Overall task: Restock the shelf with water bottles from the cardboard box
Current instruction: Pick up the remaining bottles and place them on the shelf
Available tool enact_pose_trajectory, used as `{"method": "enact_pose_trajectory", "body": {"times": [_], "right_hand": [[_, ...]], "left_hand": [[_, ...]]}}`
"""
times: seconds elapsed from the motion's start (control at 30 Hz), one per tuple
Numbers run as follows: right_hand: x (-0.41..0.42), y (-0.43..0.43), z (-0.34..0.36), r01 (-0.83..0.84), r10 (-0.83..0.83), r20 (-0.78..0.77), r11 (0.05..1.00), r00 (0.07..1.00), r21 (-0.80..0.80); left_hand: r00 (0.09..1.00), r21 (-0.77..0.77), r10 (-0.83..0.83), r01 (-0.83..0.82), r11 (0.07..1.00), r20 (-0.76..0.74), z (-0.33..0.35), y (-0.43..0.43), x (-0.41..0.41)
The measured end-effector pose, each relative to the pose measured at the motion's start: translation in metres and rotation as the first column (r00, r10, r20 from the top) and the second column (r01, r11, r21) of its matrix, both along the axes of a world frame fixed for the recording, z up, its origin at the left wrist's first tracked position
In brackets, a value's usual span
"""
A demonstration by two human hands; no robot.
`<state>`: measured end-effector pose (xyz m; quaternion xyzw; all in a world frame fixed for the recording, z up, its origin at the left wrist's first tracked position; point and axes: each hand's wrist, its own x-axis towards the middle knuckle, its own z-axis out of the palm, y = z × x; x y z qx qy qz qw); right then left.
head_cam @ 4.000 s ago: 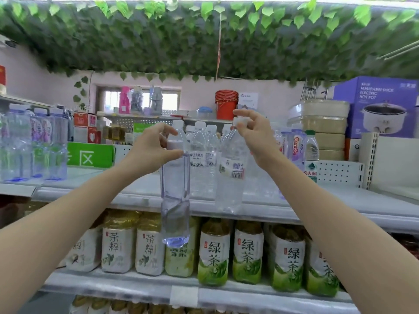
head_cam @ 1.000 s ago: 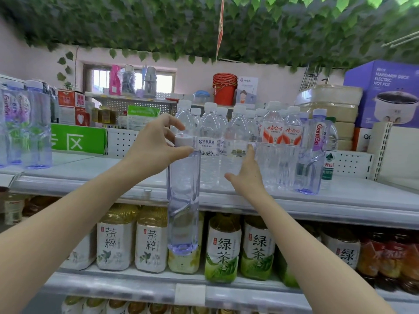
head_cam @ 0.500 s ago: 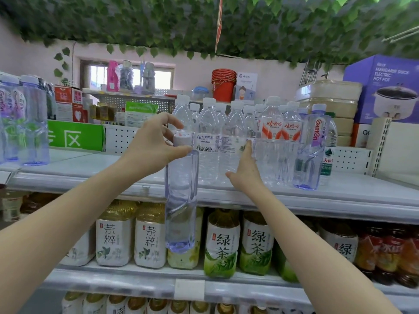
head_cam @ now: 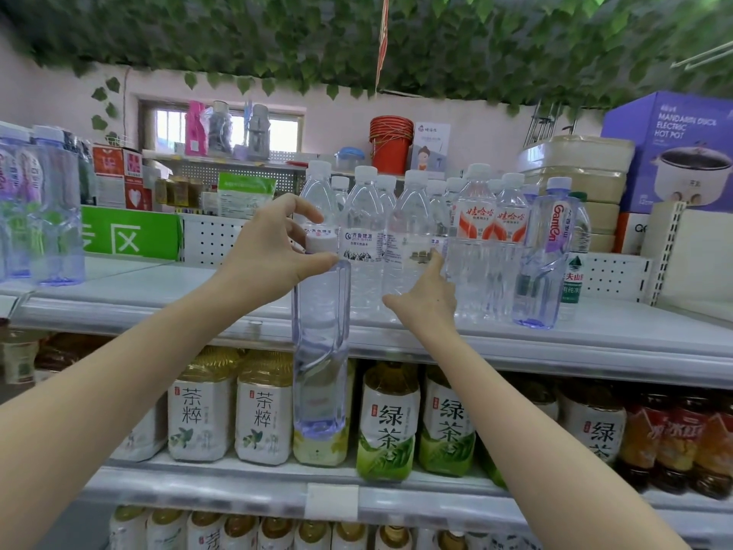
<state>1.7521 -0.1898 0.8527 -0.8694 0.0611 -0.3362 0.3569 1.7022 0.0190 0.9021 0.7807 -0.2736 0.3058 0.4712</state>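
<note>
My left hand [head_cam: 269, 252] pinches the white cap of a clear water bottle [head_cam: 320, 351], which hangs upright in front of the top shelf [head_cam: 158, 307]. Its base reaches down before the tea bottles on the shelf below. My right hand [head_cam: 426, 295] is stretched forward with straight fingers that touch a clear water bottle [head_cam: 408, 240] standing in the front row on the top shelf. Several more water bottles [head_cam: 363, 236] stand packed behind and beside it. The cardboard box is out of view.
Red-labelled bottles [head_cam: 476, 220] and a purple-labelled bottle [head_cam: 549, 256] stand right of my right hand. Blue-tinted bottles [head_cam: 55, 216] stand at far left. Green tea bottles [head_cam: 388, 422] fill the shelf below. A purple hot pot box [head_cam: 682, 152] sits at upper right.
Four seconds ago my right hand held a bottle by its cap; that bottle now stands on the shelf and the hand touches it with straight fingers. The left hand keeps holding its bottle.
</note>
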Motion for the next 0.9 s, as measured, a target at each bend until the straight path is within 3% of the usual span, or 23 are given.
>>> {"method": "enact_pose_trajectory", "body": {"times": [0.23, 0.43, 0.63, 0.8, 0.9], "right_hand": [[-0.001, -0.007, -0.001, -0.151, 0.160, -0.058, 0.979, 0.985, 0.136], [0.006, 0.001, -0.003, -0.010, 0.010, 0.004, 0.998, 1.000, 0.059], [0.004, -0.003, 0.002, 0.082, -0.085, -0.051, 0.994, 0.995, -0.068], [0.002, -0.011, -0.001, -0.141, 0.144, -0.011, 0.979, 0.990, 0.145], [0.001, -0.016, -0.002, -0.185, 0.180, 0.042, 0.960, 0.983, 0.209]], "left_hand": [[1.000, -0.001, 0.000, 0.000, 1.000, 0.002, 0.000, 0.000, -0.001], [1.000, 0.006, -0.002, 0.002, 1.000, 0.011, 0.001, -0.002, -0.003], [1.000, 0.007, 0.004, -0.004, 1.000, 0.011, 0.000, -0.004, -0.002], [1.000, 0.023, 0.008, -0.008, 1.000, 0.023, 0.000, -0.007, -0.004], [1.000, 0.020, 0.006, -0.006, 1.000, 0.021, 0.000, -0.009, -0.004]]}}
